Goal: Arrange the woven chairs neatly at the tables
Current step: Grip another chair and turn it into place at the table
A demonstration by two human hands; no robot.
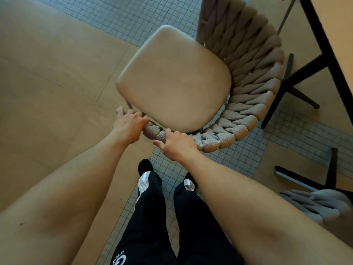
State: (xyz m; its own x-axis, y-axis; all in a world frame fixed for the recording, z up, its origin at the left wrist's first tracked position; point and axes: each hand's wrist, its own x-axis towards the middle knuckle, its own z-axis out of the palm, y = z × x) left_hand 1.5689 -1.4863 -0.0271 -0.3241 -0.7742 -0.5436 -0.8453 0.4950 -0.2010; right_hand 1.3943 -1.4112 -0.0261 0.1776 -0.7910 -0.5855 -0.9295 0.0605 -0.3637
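Note:
A beige woven chair (254, 77) with a smooth tan seat cushion (173, 79) stands right in front of me, its curved woven back wrapping from the top around to the near side. My left hand (128, 124) grips the near end of the woven rim. My right hand (176, 145) grips the same rim a little further right. The table (338, 54) with a pale top and black frame runs along the right edge, close behind the chair's back.
A grey woven chair (315, 205) with black legs sits at the lower right. The table's black legs (282, 88) spread on the floor beside the beige chair. The floor mixes tan panels and grey mosaic tile; my legs and shoes are below.

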